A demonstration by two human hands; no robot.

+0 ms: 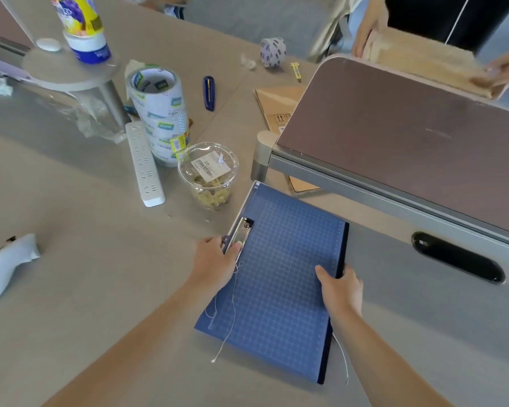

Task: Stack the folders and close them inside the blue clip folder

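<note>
The blue clip folder [279, 277], with a white grid print, lies flat on the grey table just in front of me. Its metal clip [241, 232] sits at the left edge. My left hand [218, 261] grips that clip, thumb on the lever. At the folder's right edge my right hand [340, 289] holds the dark spine side, thumb on top. Thin white strings trail from under the folder at both sides. No separate folders are visible; whatever is inside the blue folder is hidden.
A clear cup of snacks [208, 174], a white power strip [144, 164] and a stack of tape rolls [159, 113] stand behind the folder to the left. A brown desk partition [400, 136] rises at right. Another person's hands [365, 33] hold a beige cloth beyond it.
</note>
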